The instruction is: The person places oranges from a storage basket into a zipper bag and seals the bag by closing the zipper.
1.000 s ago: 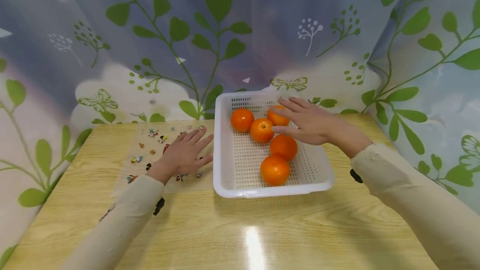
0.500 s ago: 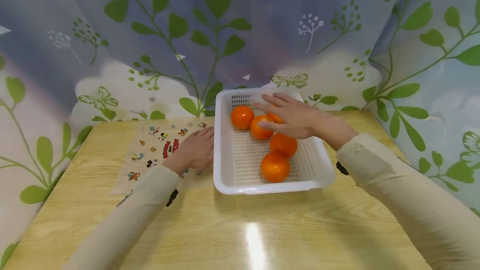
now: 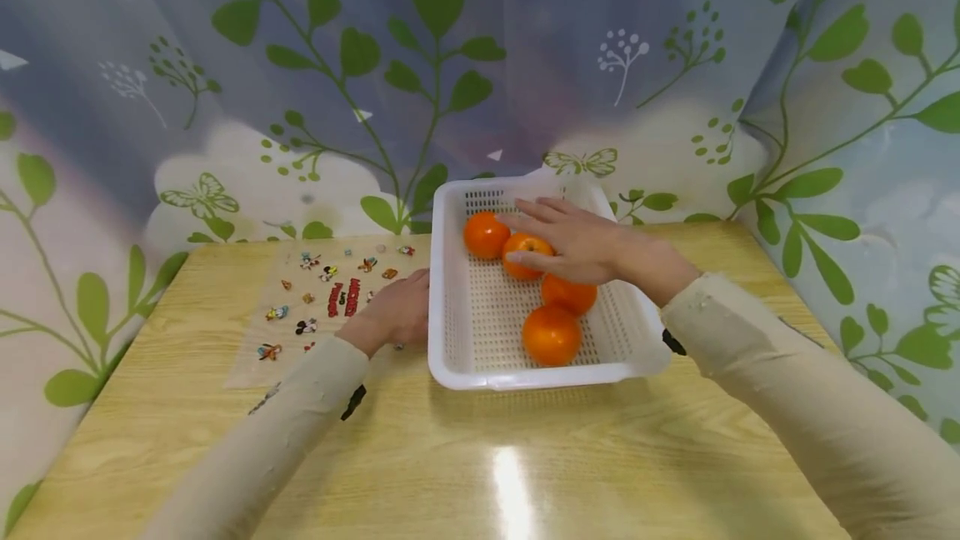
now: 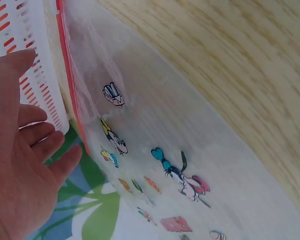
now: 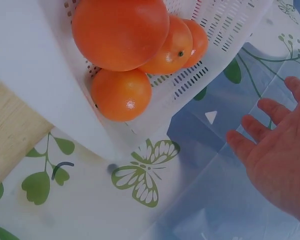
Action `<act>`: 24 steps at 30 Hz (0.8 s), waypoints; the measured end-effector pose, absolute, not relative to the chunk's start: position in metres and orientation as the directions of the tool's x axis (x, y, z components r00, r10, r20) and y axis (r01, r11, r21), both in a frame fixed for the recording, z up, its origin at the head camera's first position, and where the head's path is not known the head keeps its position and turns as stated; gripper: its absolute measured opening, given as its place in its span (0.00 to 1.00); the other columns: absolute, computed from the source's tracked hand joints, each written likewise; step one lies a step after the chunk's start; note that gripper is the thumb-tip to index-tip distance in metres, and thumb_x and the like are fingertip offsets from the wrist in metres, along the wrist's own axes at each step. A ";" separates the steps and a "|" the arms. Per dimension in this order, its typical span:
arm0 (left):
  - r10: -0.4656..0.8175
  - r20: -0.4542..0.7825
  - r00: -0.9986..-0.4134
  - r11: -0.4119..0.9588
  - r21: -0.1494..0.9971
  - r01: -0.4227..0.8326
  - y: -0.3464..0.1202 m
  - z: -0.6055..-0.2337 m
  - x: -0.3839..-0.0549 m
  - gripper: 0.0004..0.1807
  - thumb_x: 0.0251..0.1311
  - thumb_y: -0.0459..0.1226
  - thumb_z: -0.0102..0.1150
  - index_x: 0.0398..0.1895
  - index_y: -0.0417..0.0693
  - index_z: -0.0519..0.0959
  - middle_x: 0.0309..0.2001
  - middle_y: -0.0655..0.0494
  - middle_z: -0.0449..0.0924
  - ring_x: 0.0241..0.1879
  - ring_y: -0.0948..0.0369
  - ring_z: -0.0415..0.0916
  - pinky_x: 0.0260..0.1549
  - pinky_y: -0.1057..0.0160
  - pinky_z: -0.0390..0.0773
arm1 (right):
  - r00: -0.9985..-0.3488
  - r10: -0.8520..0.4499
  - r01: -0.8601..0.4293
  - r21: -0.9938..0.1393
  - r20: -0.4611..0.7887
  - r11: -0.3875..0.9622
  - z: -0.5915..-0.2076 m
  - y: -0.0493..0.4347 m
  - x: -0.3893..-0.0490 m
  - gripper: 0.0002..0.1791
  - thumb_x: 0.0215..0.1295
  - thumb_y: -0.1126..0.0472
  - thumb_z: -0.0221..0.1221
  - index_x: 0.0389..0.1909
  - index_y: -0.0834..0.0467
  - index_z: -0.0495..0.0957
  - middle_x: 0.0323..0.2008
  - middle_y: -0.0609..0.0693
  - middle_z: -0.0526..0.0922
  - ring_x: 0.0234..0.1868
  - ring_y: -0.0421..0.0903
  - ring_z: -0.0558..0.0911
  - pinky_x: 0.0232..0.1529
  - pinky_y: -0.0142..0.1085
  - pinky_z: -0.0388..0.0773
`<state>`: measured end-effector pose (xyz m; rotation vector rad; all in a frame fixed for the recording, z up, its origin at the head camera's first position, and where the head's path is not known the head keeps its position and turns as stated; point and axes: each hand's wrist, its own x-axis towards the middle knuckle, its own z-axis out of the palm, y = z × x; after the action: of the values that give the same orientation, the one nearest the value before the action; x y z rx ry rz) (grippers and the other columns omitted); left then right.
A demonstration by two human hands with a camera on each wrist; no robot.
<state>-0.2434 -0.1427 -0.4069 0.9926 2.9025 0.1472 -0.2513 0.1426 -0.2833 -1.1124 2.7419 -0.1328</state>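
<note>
Your right hand (image 3: 573, 242), fingers extended, overhangs the round, glossy orange fruits (image 3: 567, 298) in the white rectangular plastic basket (image 3: 540, 379) near the desk (image 3: 420, 473)'s far edge. Your left hand (image 3: 401, 311), fingers relaxed, lies just left. Judged step: reaching; grasping would require curling fingers.

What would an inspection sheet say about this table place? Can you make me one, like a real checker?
Surface: wood-grain table with a bright glare near the person.
Job's things: white basket holding at least four orange fruits; clear bag with cartoon prints, flat on the table left of the basket.
Clutter: nothing seen.
Hands: right hand over the basket, fingers extended; left hand at the basket's left side, holding nothing.
Cables: nothing seen.
Surroundings: cloth printed with leaves and butterflies, behind the table and at its sides.
</note>
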 end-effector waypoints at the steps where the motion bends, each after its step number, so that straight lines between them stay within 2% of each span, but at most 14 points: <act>1: 0.609 -0.041 -0.792 0.790 0.128 0.600 -0.142 -0.408 -0.244 0.34 0.63 0.50 0.54 0.69 0.44 0.63 0.69 0.47 0.60 0.68 0.49 0.55 0.62 0.51 0.60 | -0.706 -0.694 -0.678 -0.152 -0.139 0.720 -0.283 0.142 -0.251 0.37 0.69 0.32 0.35 0.75 0.42 0.45 0.75 0.50 0.41 0.74 0.55 0.42 0.68 0.54 0.42; 5: 0.565 -0.071 -0.822 0.815 0.199 0.544 -0.139 -0.411 -0.247 0.30 0.63 0.49 0.54 0.65 0.47 0.68 0.65 0.49 0.66 0.65 0.51 0.60 0.60 0.51 0.63 | -0.713 -0.683 -0.664 -0.157 -0.158 0.731 -0.282 0.140 -0.249 0.37 0.68 0.31 0.34 0.75 0.40 0.44 0.75 0.48 0.40 0.74 0.55 0.42 0.68 0.55 0.42; 8: 0.519 -0.110 -0.848 0.838 0.262 0.479 -0.136 -0.412 -0.248 0.21 0.63 0.49 0.54 0.56 0.50 0.74 0.59 0.52 0.72 0.61 0.52 0.65 0.56 0.48 0.68 | -0.716 -0.677 -0.658 -0.158 -0.170 0.736 -0.280 0.138 -0.248 0.38 0.68 0.30 0.33 0.75 0.39 0.44 0.75 0.47 0.39 0.74 0.56 0.42 0.67 0.56 0.42; 11: 0.490 -0.135 -0.861 0.854 0.273 0.443 -0.132 -0.413 -0.248 0.16 0.64 0.48 0.54 0.49 0.51 0.77 0.55 0.52 0.75 0.58 0.53 0.68 0.53 0.48 0.70 | -0.716 -0.676 -0.657 -0.157 -0.174 0.737 -0.280 0.137 -0.247 0.38 0.68 0.30 0.32 0.75 0.39 0.43 0.75 0.47 0.38 0.74 0.56 0.41 0.67 0.56 0.42; 15: 0.474 -0.117 -0.873 0.863 0.260 0.434 -0.129 -0.415 -0.249 0.15 0.61 0.46 0.57 0.46 0.48 0.78 0.51 0.49 0.77 0.54 0.52 0.73 0.51 0.50 0.72 | -0.713 -0.680 -0.661 -0.158 -0.170 0.733 -0.281 0.137 -0.246 0.38 0.67 0.29 0.33 0.75 0.39 0.43 0.75 0.47 0.39 0.74 0.54 0.41 0.68 0.55 0.43; 18: 0.465 -0.099 -0.880 0.857 0.297 0.420 -0.128 -0.416 -0.251 0.14 0.61 0.44 0.58 0.45 0.47 0.77 0.49 0.49 0.79 0.51 0.52 0.76 0.50 0.51 0.73 | -0.708 -0.686 -0.665 -0.167 -0.171 0.728 -0.283 0.137 -0.245 0.38 0.68 0.31 0.35 0.75 0.40 0.44 0.75 0.49 0.41 0.74 0.54 0.42 0.68 0.54 0.43; 24: 0.436 -0.017 -0.900 0.853 0.327 0.407 -0.127 -0.417 -0.254 0.15 0.65 0.41 0.56 0.50 0.42 0.74 0.49 0.45 0.76 0.51 0.50 0.74 0.54 0.51 0.70 | -0.701 -0.691 -0.667 -0.182 -0.175 0.723 -0.286 0.140 -0.243 0.37 0.70 0.33 0.38 0.75 0.42 0.45 0.75 0.50 0.41 0.74 0.54 0.42 0.68 0.54 0.44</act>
<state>-0.2536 -0.1272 -0.4174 0.6691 2.9364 0.4878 -0.2426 0.1395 -0.2861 -1.0793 2.6969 -0.1529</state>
